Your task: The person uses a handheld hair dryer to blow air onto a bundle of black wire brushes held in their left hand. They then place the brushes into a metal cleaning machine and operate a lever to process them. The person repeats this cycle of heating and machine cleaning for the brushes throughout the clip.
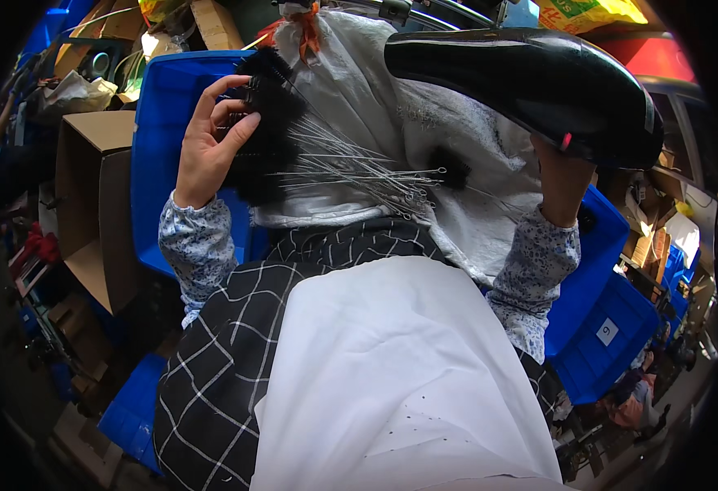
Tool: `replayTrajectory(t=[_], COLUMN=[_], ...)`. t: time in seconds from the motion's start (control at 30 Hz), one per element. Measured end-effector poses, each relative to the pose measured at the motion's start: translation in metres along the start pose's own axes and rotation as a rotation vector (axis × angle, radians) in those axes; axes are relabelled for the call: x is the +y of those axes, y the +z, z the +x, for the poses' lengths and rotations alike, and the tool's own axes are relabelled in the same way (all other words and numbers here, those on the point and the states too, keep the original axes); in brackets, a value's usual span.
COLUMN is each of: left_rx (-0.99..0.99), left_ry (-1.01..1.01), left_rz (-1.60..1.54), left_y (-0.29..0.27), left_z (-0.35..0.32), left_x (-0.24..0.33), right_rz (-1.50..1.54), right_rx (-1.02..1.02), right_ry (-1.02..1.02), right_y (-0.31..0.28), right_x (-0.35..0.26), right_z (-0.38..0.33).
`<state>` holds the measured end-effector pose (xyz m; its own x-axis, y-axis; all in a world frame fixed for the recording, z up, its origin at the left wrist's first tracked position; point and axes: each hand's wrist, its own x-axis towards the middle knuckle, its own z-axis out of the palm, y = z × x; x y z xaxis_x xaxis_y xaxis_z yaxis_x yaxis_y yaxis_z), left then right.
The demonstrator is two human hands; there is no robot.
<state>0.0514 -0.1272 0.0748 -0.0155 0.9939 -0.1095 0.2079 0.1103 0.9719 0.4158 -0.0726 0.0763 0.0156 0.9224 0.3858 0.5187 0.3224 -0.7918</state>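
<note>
A bunch of black bristle brushes (pixel 269 139) with thin wire stems (pixel 359 168) ending in small loops lies on a white woven sack (pixel 343 69). My left hand (pixel 212 143) grips the bristle end of the bunch, thumb and fingers curled round its left side. On the right, my right hand (pixel 565 176) holds a black hair dryer (pixel 522 90) by its handle, its narrow nozzle reaching left over the sack. The dryer's body hides part of that hand. A small black bristle head (pixel 450 168) rests on the sack beside the wire loops.
Blue plastic bins (pixel 148 139) stand under and around the sack. An open cardboard box (pixel 97 204) is at the left, and a blue lid-like panel (pixel 600 335) at the right. A white cloth (pixel 400 352) covers my lap. Cluttered boxes and bags surround the spot.
</note>
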Motion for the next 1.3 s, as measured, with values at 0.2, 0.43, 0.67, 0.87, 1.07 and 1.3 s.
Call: replayTrajectory(t=[0.2,0.43,0.67,0.87,1.07,1.3], left_rx=[0.061,-0.004,0.007,-0.020,-0.057,-0.173], left_ry=[0.017,-0.324,-0.273,-0.121,-0.060,0.145], left_rz=[-0.056,0.095,0.056,0.001,0.026,0.025], left_y=[-0.015,-0.064,-0.056,-0.034,-0.034,-0.036], left_z=[0.007,0.043,0.029,0.005,0.005,0.003], left_x=[-0.010,-0.095,-0.072,-0.014,-0.006,-0.012], right_rz=[0.036,-0.287,-0.556,-0.348,-0.457,-0.298], right_rx=[0.022,-0.094,-0.150,-0.152,-0.143,-0.035], right_ry=[0.065,-0.075,-0.370,-0.268,-0.260,-0.177], right_y=[0.000,-0.012,-0.014,-0.014,-0.016,-0.016], right_x=[-0.005,0.015,0.017,0.014,0.023,0.039], right_z=[-0.003,-0.011,-0.017,-0.020,-0.021,-0.027])
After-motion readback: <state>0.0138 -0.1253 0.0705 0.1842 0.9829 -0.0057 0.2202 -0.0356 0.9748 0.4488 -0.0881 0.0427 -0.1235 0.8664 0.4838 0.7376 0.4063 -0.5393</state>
